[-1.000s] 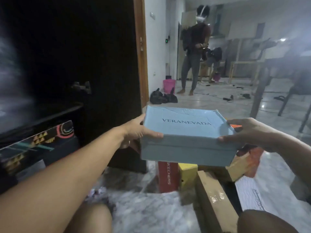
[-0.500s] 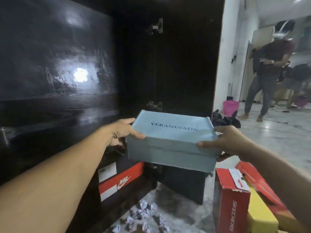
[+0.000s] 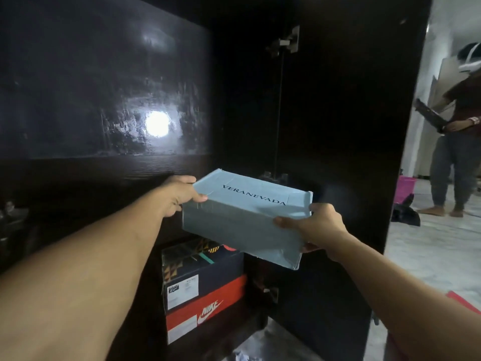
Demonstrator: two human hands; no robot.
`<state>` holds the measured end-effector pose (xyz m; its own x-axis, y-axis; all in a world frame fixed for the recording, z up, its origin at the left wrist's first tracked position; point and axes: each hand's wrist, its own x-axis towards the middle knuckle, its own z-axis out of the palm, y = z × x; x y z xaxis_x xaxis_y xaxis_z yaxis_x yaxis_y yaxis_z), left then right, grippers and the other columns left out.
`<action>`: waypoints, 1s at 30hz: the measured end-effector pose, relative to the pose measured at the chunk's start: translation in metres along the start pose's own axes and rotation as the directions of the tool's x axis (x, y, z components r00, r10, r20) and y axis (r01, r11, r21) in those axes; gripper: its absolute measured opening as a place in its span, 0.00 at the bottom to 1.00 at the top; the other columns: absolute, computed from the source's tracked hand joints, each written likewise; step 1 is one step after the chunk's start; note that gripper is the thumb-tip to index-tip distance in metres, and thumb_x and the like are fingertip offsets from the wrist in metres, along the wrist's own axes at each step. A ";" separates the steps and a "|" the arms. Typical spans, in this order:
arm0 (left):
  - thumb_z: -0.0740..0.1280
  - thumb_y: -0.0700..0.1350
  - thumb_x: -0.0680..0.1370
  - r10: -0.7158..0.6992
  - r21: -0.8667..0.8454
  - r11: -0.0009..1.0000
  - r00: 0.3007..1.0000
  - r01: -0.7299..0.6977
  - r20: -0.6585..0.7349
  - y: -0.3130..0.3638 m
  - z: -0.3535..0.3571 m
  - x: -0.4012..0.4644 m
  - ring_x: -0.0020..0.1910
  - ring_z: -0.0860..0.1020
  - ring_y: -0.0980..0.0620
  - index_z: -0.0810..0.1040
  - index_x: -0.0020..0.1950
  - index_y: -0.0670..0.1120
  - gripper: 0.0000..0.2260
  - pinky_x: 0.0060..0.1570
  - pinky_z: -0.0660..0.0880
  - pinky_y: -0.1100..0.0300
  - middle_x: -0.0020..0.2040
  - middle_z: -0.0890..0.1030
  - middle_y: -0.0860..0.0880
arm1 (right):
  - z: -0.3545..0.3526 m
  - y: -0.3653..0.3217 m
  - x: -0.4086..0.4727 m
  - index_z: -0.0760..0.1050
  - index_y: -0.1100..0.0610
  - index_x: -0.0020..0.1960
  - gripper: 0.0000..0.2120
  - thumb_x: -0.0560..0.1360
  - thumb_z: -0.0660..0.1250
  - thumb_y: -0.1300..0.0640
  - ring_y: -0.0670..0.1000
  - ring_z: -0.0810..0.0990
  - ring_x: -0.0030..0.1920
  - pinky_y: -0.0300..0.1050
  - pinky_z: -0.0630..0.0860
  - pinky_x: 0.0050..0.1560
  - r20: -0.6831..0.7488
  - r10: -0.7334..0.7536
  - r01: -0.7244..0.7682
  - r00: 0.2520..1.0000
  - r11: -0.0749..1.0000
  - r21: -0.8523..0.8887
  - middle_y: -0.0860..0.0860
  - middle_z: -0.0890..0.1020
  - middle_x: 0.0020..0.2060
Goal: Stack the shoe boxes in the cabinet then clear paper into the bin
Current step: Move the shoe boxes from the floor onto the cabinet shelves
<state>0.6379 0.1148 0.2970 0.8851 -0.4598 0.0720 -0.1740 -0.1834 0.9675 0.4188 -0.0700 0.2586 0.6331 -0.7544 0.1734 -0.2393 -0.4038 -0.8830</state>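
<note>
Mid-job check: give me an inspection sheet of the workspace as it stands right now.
Surface: pale marbled floor; dark cabinet with its door open.
Job's things: blue box held tilted in the air, above a black box stacked on a red box in the cabinet.
Clutter: crumpled paper on the floor at the cabinet's foot.
Hands: left hand and right hand each grip an end of the blue box.
Cables: nothing seen.
Surroundings: a person standing at the right; pink bin; dark bag.

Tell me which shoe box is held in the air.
The light blue cardboard shoe box, gripped by left hand and right hand; the black patterned box and red box sit stacked.
</note>
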 end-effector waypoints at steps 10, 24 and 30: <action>0.76 0.47 0.70 0.074 0.055 0.997 0.877 -0.054 -0.474 -0.026 0.026 0.050 0.60 0.75 0.44 0.73 0.64 0.44 0.25 0.58 0.73 0.53 0.64 0.74 0.44 | 0.040 -0.014 0.034 0.80 0.53 0.50 0.21 0.70 0.69 0.36 0.52 0.84 0.42 0.53 0.84 0.38 -0.045 -0.135 0.138 0.990 0.989 0.054 0.51 0.83 0.45; 0.77 0.60 0.64 0.126 0.228 0.965 0.992 -0.126 0.012 -0.026 0.063 0.061 0.77 0.54 0.47 0.39 0.79 0.51 0.58 0.74 0.57 0.49 0.80 0.50 0.48 | 0.082 -0.008 0.108 0.67 0.52 0.73 0.29 0.73 0.60 0.66 0.56 0.72 0.66 0.52 0.73 0.64 0.018 -0.410 0.402 0.912 0.884 -0.240 0.50 0.65 0.73; 0.73 0.49 0.73 0.237 0.159 0.963 0.963 -0.216 -0.127 -0.033 0.056 0.083 0.71 0.66 0.49 0.57 0.78 0.48 0.39 0.57 0.63 0.61 0.75 0.66 0.47 | 0.095 -0.010 0.141 0.58 0.47 0.77 0.36 0.73 0.58 0.70 0.54 0.64 0.74 0.49 0.70 0.68 0.212 -0.454 0.501 0.865 0.773 -0.390 0.46 0.58 0.78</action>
<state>0.6931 0.0337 0.2574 0.8661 -0.3757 0.3296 -0.4275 -0.2152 0.8780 0.5807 -0.1232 0.2500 0.8123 -0.3600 0.4588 -0.1546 -0.8915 -0.4258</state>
